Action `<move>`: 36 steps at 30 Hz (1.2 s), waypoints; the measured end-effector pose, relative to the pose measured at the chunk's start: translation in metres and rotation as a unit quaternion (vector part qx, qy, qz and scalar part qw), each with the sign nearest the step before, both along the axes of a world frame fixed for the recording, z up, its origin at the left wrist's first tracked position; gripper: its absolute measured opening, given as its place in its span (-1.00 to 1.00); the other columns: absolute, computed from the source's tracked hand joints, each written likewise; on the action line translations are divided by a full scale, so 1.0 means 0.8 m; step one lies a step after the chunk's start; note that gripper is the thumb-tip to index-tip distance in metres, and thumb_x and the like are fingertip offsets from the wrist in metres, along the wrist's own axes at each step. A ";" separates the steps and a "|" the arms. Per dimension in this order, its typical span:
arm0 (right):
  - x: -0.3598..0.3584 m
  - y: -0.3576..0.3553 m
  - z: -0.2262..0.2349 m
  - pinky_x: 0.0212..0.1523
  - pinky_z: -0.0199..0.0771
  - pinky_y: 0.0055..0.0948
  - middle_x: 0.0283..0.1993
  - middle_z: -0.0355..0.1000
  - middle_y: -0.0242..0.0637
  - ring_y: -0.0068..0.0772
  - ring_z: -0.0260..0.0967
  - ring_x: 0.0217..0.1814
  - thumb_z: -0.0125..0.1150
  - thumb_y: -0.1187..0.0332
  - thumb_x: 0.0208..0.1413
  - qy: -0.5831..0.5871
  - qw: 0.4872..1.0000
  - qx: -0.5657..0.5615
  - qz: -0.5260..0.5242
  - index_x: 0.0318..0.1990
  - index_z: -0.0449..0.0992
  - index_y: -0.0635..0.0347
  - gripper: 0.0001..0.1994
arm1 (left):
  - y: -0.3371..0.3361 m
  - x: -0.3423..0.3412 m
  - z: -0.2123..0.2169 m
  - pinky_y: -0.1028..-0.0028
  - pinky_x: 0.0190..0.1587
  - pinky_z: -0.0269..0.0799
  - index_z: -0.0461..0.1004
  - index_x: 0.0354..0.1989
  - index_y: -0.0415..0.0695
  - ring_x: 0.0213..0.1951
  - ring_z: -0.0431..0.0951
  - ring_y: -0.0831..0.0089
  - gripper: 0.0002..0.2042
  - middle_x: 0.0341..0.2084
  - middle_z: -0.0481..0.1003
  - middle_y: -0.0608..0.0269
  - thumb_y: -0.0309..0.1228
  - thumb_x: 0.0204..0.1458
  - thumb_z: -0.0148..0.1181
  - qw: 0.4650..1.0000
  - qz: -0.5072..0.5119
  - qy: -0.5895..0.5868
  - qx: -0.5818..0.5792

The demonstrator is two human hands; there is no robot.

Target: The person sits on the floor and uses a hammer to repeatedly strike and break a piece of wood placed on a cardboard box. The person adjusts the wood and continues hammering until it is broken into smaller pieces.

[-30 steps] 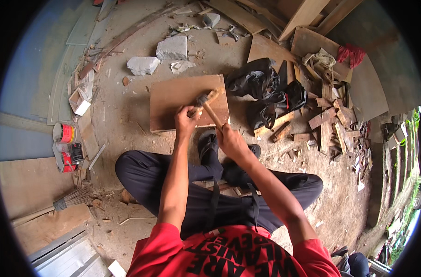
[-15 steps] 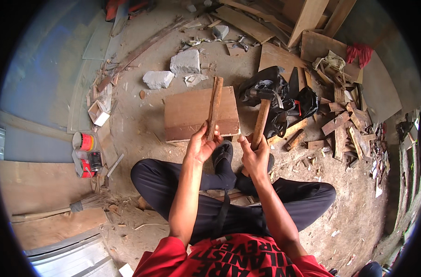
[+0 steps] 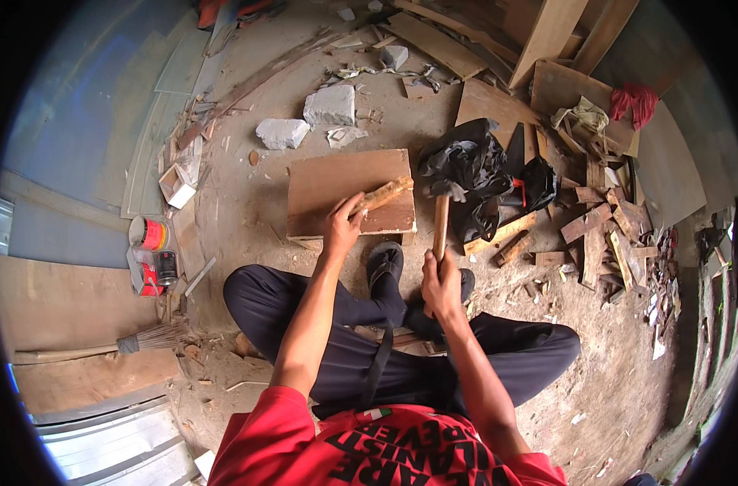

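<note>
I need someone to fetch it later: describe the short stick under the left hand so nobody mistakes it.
Find the flat brown board before the seated person's feet. On its right part lies the pale wooden stick, pinned by the left hand. Unlike the hammer alongside, it has no metal head.

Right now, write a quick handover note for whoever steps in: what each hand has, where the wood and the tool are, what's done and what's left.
Left hand: holds one end of a short wooden stick, which lies slanted on the flat brown board on the ground.
Right hand: grips the wooden handle of a hammer, head up, beside the board's right edge, apart from the stick.
Person sits cross-legged behind the board.
Done: stick placed on the board and steadied.
Left: hammer head is not on the stick; any striking looks still to come. No nail can be made out.
</note>
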State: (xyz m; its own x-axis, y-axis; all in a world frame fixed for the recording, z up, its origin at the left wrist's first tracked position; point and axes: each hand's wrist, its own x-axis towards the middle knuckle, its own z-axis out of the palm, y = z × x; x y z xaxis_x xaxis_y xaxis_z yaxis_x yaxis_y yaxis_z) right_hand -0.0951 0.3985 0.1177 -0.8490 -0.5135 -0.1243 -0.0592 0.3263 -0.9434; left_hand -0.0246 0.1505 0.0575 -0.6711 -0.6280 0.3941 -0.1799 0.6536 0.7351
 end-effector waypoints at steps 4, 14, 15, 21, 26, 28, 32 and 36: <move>0.015 -0.003 0.000 -0.51 0.38 -0.13 -0.56 0.43 0.05 0.01 0.47 -0.57 0.04 0.24 0.37 -0.027 0.999 0.028 0.035 -0.15 0.36 0.32 -0.74 | 0.000 -0.008 -0.023 0.13 0.06 0.42 0.45 0.15 -0.18 -0.01 0.53 -0.04 -0.54 0.01 0.51 -0.05 -0.44 0.02 0.33 0.996 0.014 -0.052 -0.076; -0.021 -0.059 0.091 -0.42 0.35 -0.02 -0.50 0.42 0.19 0.31 0.46 -0.41 -0.16 0.12 0.45 0.049 0.995 0.025 0.086 -0.18 0.37 0.36 -0.60 | 0.003 -0.026 -0.035 0.13 -0.01 0.43 0.57 -0.03 -0.20 -0.10 0.52 0.00 -0.67 -0.20 0.56 0.03 -0.34 0.04 0.33 0.996 0.025 -0.075 -0.042; -0.022 -0.065 0.096 -0.42 0.34 -0.02 -0.50 0.42 0.19 0.33 0.45 -0.41 -0.16 0.13 0.45 0.057 0.995 0.004 0.082 -0.18 0.37 0.36 -0.60 | 0.003 -0.027 -0.033 0.13 -0.02 0.43 0.57 -0.03 -0.20 -0.11 0.52 0.00 -0.67 -0.20 0.56 0.03 -0.35 0.04 0.32 0.996 0.022 -0.072 -0.045; -0.043 -0.055 0.032 -0.51 0.27 0.19 -0.55 0.36 0.39 0.51 0.37 -0.40 -0.07 0.23 0.41 0.114 0.971 0.128 0.164 -0.34 0.34 0.38 -0.65 | 0.002 -0.021 -0.043 0.14 -0.06 0.47 0.55 -0.01 -0.23 -0.14 0.53 -0.04 -0.67 -0.21 0.54 -0.03 -0.38 0.06 0.30 0.996 0.013 -0.048 -0.078; -0.025 -0.072 0.056 -0.50 0.30 -0.01 -0.55 0.40 0.20 0.29 0.39 -0.52 -0.07 0.17 0.43 0.163 0.982 0.038 0.092 -0.38 0.41 0.37 -0.58 | 0.007 -0.029 -0.030 0.13 -0.02 0.46 0.56 -0.01 -0.22 -0.10 0.52 -0.03 -0.67 -0.20 0.55 -0.04 -0.41 0.03 0.31 0.997 0.020 -0.059 -0.043; -0.038 -0.061 0.019 -0.54 0.27 0.08 -0.58 0.37 0.27 0.40 0.39 -0.47 -0.06 0.20 0.42 0.153 0.975 0.090 0.131 -0.36 0.36 0.37 -0.62 | 0.004 -0.028 -0.025 0.14 0.00 0.47 0.56 -0.01 -0.22 -0.06 0.54 -0.06 -0.67 -0.16 0.56 -0.07 -0.37 0.05 0.31 0.995 0.020 -0.066 -0.066; -0.044 -0.062 0.025 -0.49 0.27 0.15 -0.56 0.35 0.31 0.48 0.39 -0.42 -0.09 0.22 0.42 0.146 0.976 0.085 0.134 -0.30 0.32 0.38 -0.65 | 0.000 -0.026 -0.031 0.11 -0.05 0.50 0.56 -0.01 -0.25 -0.11 0.57 -0.10 -0.65 -0.15 0.55 -0.10 -0.31 0.09 0.29 0.998 0.012 -0.052 0.012; -0.045 -0.054 0.005 -0.49 0.25 0.14 -0.57 0.35 0.29 0.48 0.37 -0.43 -0.11 0.21 0.42 0.139 0.976 0.095 0.139 -0.25 0.33 0.40 -0.65 | 0.002 -0.029 -0.034 0.13 0.02 0.44 0.54 0.00 -0.19 -0.03 0.47 -0.02 -0.67 -0.15 0.52 0.00 -0.42 0.03 0.28 0.998 0.004 -0.067 -0.023</move>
